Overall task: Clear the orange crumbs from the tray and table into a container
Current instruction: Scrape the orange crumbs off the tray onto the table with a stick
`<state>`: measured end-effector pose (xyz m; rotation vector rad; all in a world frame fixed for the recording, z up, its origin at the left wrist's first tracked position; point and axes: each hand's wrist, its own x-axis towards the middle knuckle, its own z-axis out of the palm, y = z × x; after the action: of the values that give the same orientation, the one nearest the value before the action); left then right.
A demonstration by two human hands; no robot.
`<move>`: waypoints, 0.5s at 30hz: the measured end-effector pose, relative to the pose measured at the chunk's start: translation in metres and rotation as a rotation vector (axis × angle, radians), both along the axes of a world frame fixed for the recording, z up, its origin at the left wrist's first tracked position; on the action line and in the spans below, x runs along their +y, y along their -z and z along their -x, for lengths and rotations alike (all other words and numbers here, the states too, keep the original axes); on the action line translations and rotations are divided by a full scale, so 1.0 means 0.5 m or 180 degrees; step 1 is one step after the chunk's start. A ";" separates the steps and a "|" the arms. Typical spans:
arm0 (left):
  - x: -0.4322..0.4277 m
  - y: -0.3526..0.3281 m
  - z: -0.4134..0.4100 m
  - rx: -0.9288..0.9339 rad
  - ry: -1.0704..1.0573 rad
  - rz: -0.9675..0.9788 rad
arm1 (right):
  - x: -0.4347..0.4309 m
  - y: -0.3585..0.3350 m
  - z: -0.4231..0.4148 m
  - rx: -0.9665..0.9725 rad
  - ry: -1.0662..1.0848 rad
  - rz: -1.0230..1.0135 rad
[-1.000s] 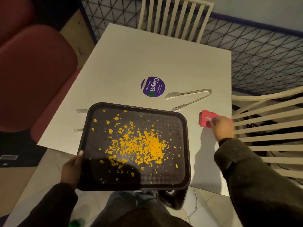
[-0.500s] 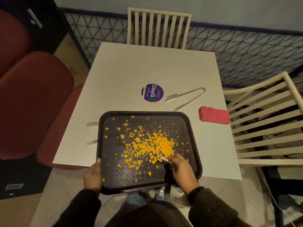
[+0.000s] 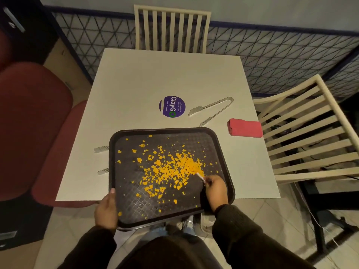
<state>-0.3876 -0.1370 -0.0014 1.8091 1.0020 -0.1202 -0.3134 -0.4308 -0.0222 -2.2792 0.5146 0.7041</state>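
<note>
White table (image 3: pixel 174 74); orange crumbs (image 3: pixel 180 167) on tray (image 3: pixel 136 200) in left hand (image 3: pixel 105 210); right hand (image 3: pixel 216 191) around stick (image 3: pixel 200 176).

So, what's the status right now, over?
Left hand grips tray rim. Right hand pinches small white stick in orange crumbs. Nothing in the way.

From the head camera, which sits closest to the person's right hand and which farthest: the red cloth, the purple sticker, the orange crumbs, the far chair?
From the right hand:
1. orange crumbs, just beside it on the tray.
2. red cloth, on the right of the table.
3. purple sticker, mid-table.
4. far chair, beyond the table.
</note>
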 end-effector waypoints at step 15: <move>-0.003 -0.041 -0.009 -0.0180 0.0086 0.0185 | 0.028 -0.012 0.084 -0.0605 0.0054 -0.0042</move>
<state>-0.3831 -0.1387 0.0192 1.7641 0.9256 -0.1130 -0.3557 -0.4166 -0.0161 -2.2973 0.4367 0.4749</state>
